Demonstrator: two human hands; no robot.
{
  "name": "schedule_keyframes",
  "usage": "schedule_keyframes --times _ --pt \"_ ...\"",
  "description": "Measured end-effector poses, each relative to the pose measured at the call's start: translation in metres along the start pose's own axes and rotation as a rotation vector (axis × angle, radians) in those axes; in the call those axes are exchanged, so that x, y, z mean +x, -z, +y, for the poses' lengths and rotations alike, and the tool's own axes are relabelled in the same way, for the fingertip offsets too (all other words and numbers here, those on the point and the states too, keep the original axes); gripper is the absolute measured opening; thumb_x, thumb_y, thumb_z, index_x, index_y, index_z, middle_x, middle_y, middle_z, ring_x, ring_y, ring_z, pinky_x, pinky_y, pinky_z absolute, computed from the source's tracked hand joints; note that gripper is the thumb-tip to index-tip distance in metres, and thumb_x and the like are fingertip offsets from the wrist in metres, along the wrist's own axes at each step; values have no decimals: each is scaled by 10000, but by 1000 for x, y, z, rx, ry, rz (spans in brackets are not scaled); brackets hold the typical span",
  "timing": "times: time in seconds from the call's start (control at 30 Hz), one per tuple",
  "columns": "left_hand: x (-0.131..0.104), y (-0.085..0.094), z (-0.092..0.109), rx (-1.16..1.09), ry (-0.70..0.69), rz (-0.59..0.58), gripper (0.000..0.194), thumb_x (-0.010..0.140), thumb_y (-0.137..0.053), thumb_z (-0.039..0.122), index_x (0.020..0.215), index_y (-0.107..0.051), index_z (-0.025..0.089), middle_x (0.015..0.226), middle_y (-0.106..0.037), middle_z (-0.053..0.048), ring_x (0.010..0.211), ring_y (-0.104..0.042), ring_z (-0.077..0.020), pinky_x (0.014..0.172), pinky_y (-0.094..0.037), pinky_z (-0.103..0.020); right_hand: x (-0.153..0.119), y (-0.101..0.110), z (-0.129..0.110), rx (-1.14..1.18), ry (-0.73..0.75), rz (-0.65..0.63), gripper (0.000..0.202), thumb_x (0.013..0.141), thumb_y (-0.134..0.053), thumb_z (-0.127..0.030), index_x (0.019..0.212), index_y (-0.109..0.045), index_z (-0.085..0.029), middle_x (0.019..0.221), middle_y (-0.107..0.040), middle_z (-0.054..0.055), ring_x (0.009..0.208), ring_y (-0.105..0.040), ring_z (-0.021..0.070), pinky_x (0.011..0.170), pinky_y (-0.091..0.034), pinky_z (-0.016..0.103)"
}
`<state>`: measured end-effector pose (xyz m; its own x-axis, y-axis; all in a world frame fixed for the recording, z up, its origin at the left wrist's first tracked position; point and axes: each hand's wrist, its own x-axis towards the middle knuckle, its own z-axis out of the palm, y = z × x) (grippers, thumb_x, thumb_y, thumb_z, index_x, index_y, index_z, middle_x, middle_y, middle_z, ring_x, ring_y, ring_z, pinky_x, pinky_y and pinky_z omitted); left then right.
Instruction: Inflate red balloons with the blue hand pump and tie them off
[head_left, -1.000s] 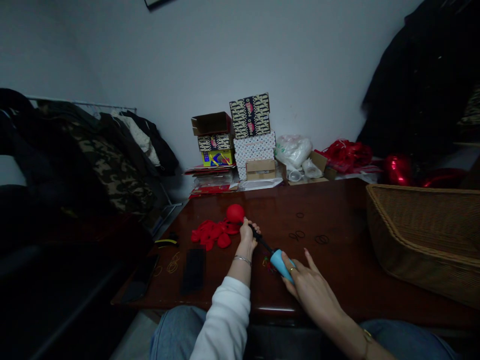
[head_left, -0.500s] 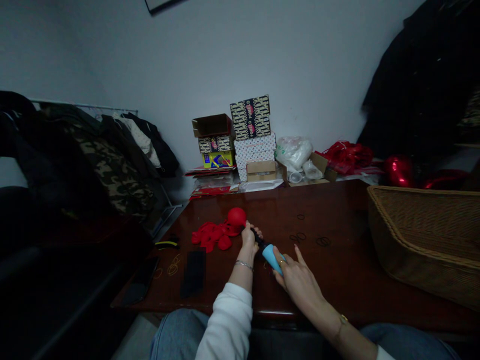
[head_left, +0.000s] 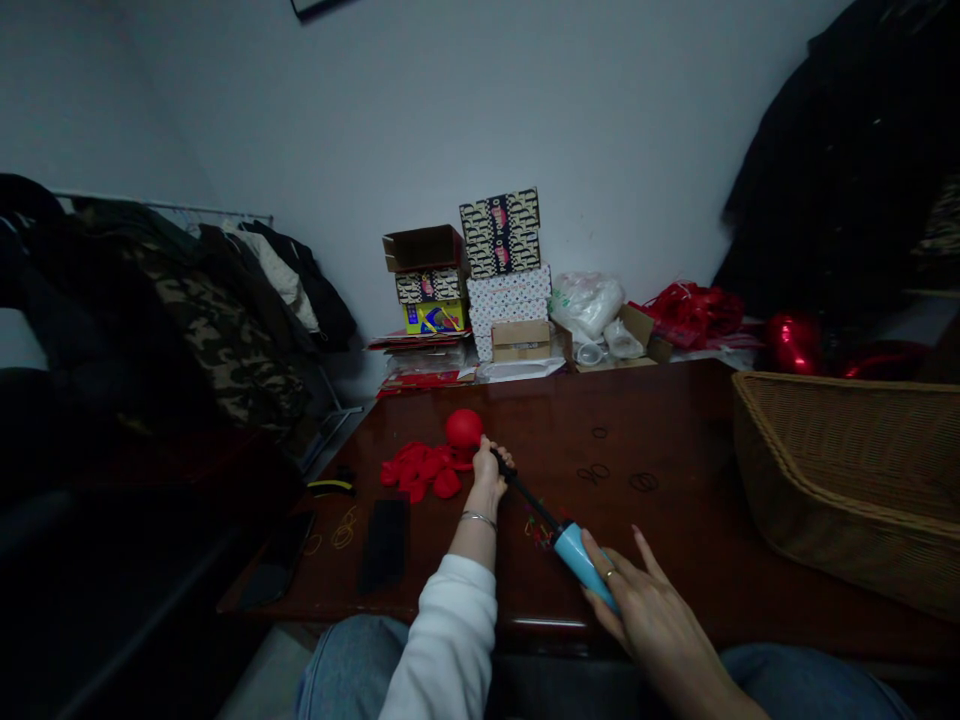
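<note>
My left hand (head_left: 489, 468) is closed around the black front end of a balloon pump, where the neck of a partly filled red balloon (head_left: 464, 428) meets it. The balloon's round body points away from me. My right hand (head_left: 645, 595) grips the light blue barrel of the balloon pump (head_left: 583, 562), with one finger lifted off. A long black section of the pump shows between the two hands. Beside the balloon lies a heap of limp red balloons (head_left: 420, 470). Small coloured bits (head_left: 537, 530) lie under the pump, too small to name.
A wicker basket (head_left: 780, 470) stands on the right of the dark wooden table (head_left: 675, 420). Black rings (head_left: 643, 482), yellow bands (head_left: 344, 530), a dark phone-like slab (head_left: 279, 560) and a black rectangle (head_left: 385, 543) lie about. Stacked boxes (head_left: 510, 300) rise at the back.
My right hand has pulled the blue barrel back toward me and to the right, so more black section shows. My left hand and the balloon have shifted slightly left in view.
</note>
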<state>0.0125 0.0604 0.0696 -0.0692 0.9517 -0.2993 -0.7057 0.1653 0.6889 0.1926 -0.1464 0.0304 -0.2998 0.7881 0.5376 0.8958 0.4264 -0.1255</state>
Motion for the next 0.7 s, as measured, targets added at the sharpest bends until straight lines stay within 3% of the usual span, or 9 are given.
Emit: schedule_keyframes --times 0.27,0.47,0.7 --pt "-9 -4 -5 -1 4 -7 372 909 -407 454 650 -364 190 495 -352 50 377 -339 -65 378 -258 -169 37 6 -15 -29 -73 -96 478 872 -460 -216 1338 -414 -120 976 -681 79 837 -660 173 1131 -188 472" --pt "-11 -5 -20 31 10 4 346 927 -374 412 661 -370 190 487 -363 49 370 -360 -72 384 -277 -175 70 -5 -24 -104 -85 -105 463 860 -466 -193 1312 -450 -90 923 -685 90 776 -660 175 1115 -210 454" --pt "-10 -3 -23 42 5 35 353 889 -449 464 676 -386 189 496 -379 50 371 -374 -73 382 -289 -176 80 -15 -28 -128 -90 -65 475 851 -479 -201 1315 -436 -104 878 -680 69 754 -653 162 1120 -187 436"
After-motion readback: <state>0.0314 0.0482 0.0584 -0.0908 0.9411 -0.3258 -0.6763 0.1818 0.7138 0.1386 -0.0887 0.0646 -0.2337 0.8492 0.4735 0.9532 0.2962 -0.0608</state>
